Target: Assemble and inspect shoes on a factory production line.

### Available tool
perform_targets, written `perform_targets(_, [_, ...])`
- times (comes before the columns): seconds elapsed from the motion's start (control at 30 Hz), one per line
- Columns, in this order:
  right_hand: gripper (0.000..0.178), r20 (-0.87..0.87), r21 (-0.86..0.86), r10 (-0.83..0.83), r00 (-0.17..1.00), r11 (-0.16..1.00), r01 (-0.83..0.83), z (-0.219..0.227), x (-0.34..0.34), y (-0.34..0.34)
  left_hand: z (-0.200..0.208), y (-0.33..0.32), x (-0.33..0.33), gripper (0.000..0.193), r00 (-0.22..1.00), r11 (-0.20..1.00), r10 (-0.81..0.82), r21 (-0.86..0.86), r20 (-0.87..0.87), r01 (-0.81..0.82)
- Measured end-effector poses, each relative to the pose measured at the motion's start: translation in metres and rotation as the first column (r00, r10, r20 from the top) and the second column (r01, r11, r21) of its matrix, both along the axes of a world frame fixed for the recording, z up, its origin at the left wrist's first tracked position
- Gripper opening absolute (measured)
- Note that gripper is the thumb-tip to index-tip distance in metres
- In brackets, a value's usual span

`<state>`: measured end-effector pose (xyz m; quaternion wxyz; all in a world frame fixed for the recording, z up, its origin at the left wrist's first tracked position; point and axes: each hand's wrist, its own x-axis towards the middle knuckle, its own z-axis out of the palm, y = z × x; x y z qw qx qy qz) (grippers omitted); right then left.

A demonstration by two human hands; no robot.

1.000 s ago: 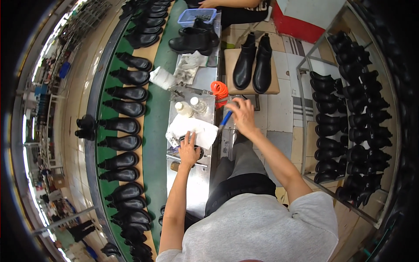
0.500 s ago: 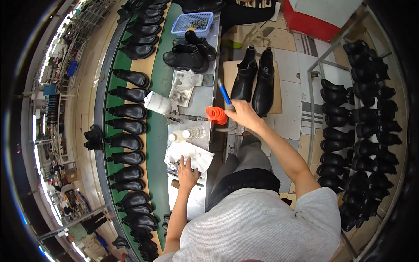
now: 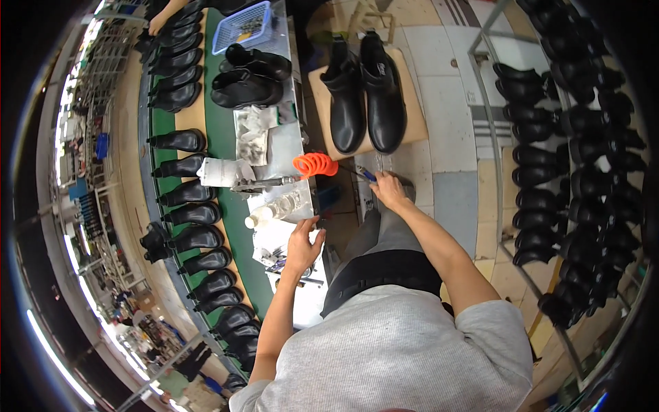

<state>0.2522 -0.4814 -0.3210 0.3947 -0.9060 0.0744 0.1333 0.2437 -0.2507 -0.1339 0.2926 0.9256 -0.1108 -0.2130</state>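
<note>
My right hand (image 3: 389, 191) is closed around a slim blue-handled tool (image 3: 367, 174), held over my lap beside the bench; its exact kind is unclear. My left hand (image 3: 304, 248) hovers at the bench edge, thumb and fingers apart, holding nothing. Beneath and beside it lie a crumpled white cloth (image 3: 269, 238) and several small tools (image 3: 278, 264), partly hidden. Clear bottles (image 3: 283, 204) lie just beyond it. A pair of black ankle boots (image 3: 384, 103) stands on a tan board (image 3: 417, 123) ahead of my right hand.
An orange coiled hose (image 3: 316, 164) runs to a white-wrapped spray gun (image 3: 226, 173) on the bench. Farther back are a stained cloth (image 3: 252, 145), more black boots (image 3: 247, 88) and a blue basket (image 3: 241, 27). Shoes line the green conveyor (image 3: 237, 240); another person's hand (image 3: 158, 25) reaches there. A shoe rack (image 3: 491, 123) stands right.
My right hand has come down closer to my lap with the blue-handled tool. My left hand has shifted from the cloth toward the bench edge. The view has turned; another person's hand now shows.
</note>
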Motion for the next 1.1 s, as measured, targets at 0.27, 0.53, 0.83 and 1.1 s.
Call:
perform_targets(0.27, [0.027,0.335,0.419,-0.331,0.882,0.891,0.176,0.087,-0.001,0.003,-0.004,-0.003,-0.026,0.03,0.995,0.995,-0.095,-0.024,-0.043,0.094])
perform_targets(0.53, [0.024,0.245,0.158,-0.12,0.962,0.984,0.082,0.043,-0.016,-0.016,-0.008,0.009,-0.045,0.028,0.997,0.993,-0.071,-0.096,-0.011,0.07])
perform_targets(0.83, [0.03,-0.111,0.661,-0.668,0.736,0.504,0.556,0.007,-0.187,-0.122,-0.029,0.0,-0.064,0.029,0.976,0.974,-0.163,-0.179,-0.146,0.136])
perform_targets(1.1, [0.042,-0.371,0.894,-0.737,0.565,-0.448,0.002,0.157,-0.206,-0.155,-0.031,-0.017,-0.078,0.029,0.915,0.928,-0.353,-0.197,-0.198,0.315])
